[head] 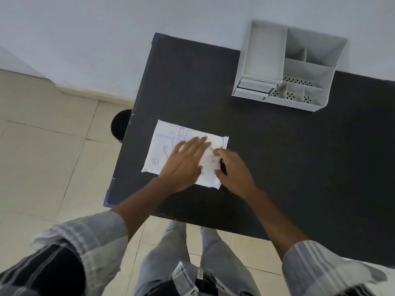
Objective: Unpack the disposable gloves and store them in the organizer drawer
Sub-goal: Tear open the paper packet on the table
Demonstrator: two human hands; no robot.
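Note:
A flat white packet of disposable gloves [165, 146] with blue print and a circled L lies near the left edge of the black table [277, 157]. My left hand [186, 162] rests flat on top of it, fingers spread. At the packet's right edge my right hand [234, 170] curls its fingers and thumb around that edge. The grey desk organizer [288, 67] stands at the table's far side, with its two small drawers [253, 88] at its lower left; both look pushed in.
The organizer has several open-top compartments, some with perforated bottoms. A dark round bin [120, 124] stands on the tiled floor beside the table's left edge. A white wall runs behind the table. My legs stand at the near edge.

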